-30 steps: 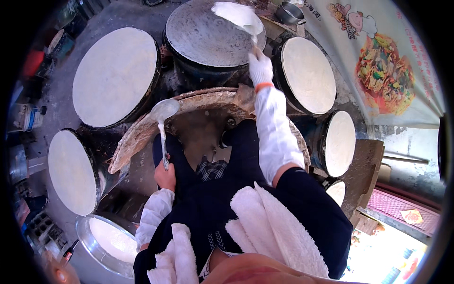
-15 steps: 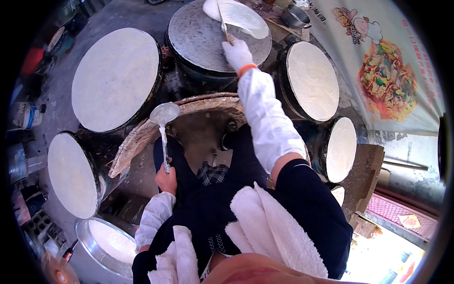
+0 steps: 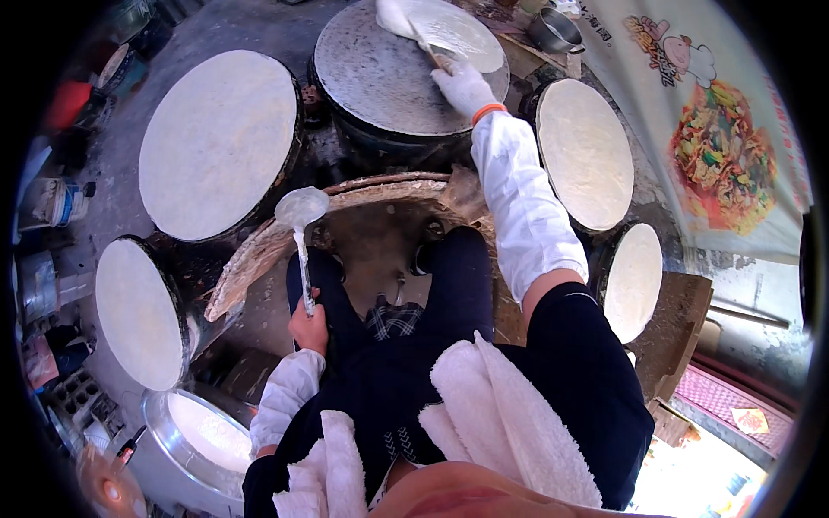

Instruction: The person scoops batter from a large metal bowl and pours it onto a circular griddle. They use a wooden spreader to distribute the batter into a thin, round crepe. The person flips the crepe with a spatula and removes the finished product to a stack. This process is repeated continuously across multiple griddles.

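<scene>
My right hand, in a white glove with an orange band at the wrist, grips a thin scraper. The scraper's far part touches white batter on the far side of the round griddle. A thick lump of batter sits by the scraper's left side, while a thinner sheet spreads to its right. My bare left hand is closed round the handle of a ladle. The ladle is held upright above my left thigh, with batter coating its bowl and upper handle.
Round griddles covered with pale batter sheets stand at the left, lower left, right and lower right. A curved, crusted ledge runs before my knees. A metal basin of batter stands lower left; a pot stands far right.
My right hand has moved right and slightly farther away, and the scraper has tilted from nearly upright to a slant. Batter has bunched by its left side. My left hand stays with the ladle.
</scene>
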### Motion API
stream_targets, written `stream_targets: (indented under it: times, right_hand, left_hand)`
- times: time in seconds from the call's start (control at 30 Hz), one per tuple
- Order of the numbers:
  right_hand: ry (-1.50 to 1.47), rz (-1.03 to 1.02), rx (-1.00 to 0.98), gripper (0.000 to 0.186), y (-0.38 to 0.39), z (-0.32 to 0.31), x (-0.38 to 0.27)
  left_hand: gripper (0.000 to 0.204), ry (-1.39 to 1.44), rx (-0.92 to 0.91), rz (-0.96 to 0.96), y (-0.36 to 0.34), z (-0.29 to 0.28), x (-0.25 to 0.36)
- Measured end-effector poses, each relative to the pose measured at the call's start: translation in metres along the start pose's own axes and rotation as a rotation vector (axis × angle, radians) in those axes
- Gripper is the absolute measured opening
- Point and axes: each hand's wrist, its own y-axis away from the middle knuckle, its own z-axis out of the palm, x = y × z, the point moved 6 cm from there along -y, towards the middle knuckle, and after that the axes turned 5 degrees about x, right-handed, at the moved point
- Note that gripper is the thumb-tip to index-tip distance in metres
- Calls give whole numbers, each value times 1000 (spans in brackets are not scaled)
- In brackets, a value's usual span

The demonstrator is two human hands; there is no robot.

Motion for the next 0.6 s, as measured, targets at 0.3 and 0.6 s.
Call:
stream_targets:
  times: [0.3, 0.6]
  right_hand:
    - [87, 116, 4, 46, 23, -37, 17]
    - [-74, -23, -320, 47, -2, -20, 4]
  left_hand:
    - [32, -24, 63, 43, 2, -1, -13]
    - [33, -62, 56, 7, 5, -4, 1]
